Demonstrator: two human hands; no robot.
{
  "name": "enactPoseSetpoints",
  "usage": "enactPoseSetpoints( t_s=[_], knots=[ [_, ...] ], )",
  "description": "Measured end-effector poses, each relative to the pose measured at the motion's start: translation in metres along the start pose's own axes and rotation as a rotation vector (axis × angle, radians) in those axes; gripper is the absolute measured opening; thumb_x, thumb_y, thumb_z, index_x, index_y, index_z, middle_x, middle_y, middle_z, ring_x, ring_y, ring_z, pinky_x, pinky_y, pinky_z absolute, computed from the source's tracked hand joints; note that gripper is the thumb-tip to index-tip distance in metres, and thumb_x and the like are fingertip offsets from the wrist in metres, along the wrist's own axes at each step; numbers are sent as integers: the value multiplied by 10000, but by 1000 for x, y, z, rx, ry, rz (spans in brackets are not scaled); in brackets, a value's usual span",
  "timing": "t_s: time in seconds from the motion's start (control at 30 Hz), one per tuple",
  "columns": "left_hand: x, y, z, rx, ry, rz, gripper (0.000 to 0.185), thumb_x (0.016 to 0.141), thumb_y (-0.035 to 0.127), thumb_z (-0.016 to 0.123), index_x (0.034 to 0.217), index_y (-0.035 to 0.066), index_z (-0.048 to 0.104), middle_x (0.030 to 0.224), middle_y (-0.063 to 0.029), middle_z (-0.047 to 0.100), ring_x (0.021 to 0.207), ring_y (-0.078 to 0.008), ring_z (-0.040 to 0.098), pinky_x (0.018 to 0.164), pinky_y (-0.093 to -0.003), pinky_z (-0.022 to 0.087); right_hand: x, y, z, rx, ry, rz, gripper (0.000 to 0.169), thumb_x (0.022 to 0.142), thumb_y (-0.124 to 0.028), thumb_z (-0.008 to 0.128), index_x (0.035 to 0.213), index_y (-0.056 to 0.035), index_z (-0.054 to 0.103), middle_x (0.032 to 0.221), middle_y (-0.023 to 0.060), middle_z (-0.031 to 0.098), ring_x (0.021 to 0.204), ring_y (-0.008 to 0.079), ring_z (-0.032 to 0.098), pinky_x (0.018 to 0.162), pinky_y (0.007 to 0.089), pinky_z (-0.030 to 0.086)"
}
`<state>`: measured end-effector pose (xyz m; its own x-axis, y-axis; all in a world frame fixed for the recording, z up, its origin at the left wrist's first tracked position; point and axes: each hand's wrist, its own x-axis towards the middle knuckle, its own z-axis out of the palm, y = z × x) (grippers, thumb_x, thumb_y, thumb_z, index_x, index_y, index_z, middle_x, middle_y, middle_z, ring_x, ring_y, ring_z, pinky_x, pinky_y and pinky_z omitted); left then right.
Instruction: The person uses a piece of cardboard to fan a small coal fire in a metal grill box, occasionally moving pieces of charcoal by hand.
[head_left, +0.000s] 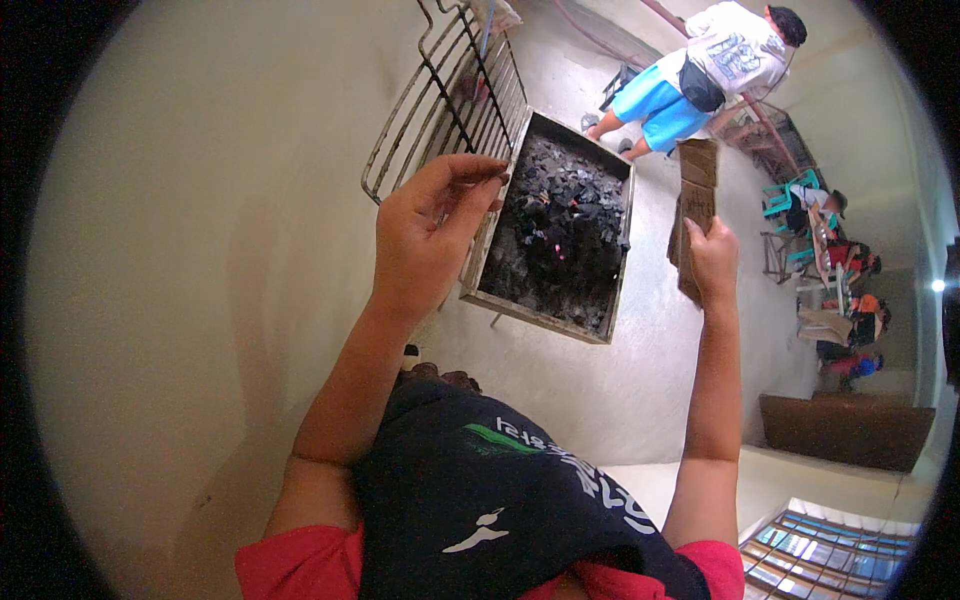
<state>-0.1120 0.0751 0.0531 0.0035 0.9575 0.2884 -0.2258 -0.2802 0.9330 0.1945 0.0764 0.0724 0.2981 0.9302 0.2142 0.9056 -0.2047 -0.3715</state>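
My right hand grips a folded, worn piece of brown cardboard by its side, to the right of a charcoal grill. My left hand is raised in front of the grill's left rim. Its fingers are curled, with thumb and forefinger close together at darkened tips; whether something small sits between them I cannot tell. The grill is a rectangular metal tray on thin legs. Inside lies black charcoal among grey ash, with a few small pieces glowing orange and pink.
A black wire rack leans by the wall left of the grill. Beyond the grill, a person in blue shorts stands turned away. Farther right, several people sit around a table with green plastic chairs. A brown panel stands at the right.
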Motion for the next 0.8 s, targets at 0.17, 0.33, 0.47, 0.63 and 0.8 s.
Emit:
enactPoseSetpoints(
  t_s=[0.17, 0.33, 0.47, 0.63, 0.8],
  knots=[
    [5, -7, -3, 22, 11, -6, 144, 826, 42, 547, 956, 0, 592, 836, -59, 611, 744, -95, 574, 682, -222, 470, -47, -32, 21, 523, -402, -172, 189, 785, -133, 583, 881, 29, 605, 735, 66, 631, 648, 117, 551, 595, 300, 462],
    [8, -3, -1, 44, 9, 12, 144, 826, 32, 541, 956, -3, 590, 837, -61, 610, 741, -98, 579, 678, -218, 473, -6, 10, 8, 56, -83, -34, 168, 777, -135, 566, 824, 25, 587, 690, 110, 625, 618, 155, 581, 569, 324, 451],
    [8, -7, -4, 37, 23, -14, 147, 830, 35, 537, 962, -3, 589, 843, -63, 611, 750, -99, 582, 687, -218, 476, -39, -16, 6, 235, -241, 3, 169, 774, -138, 590, 831, 21, 589, 680, 89, 615, 630, 148, 568, 605, 330, 452],
    [10, -4, 3, 29, -19, -11, 150, 830, 27, 532, 966, -7, 587, 852, -64, 610, 757, -101, 581, 697, -222, 476, -37, 28, 15, 380, -480, 58, 196, 774, -131, 593, 901, 18, 606, 754, 61, 631, 676, 116, 554, 635, 306, 461],
    [13, -6, 7, 14, -2, -16, 151, 827, 28, 538, 966, -6, 589, 840, -59, 610, 749, -96, 576, 688, -216, 472, -25, 32, -3, 86, -35, 66, 159, 795, -146, 560, 833, 3, 601, 671, 86, 615, 619, 121, 546, 550, 331, 443]
  ],
)
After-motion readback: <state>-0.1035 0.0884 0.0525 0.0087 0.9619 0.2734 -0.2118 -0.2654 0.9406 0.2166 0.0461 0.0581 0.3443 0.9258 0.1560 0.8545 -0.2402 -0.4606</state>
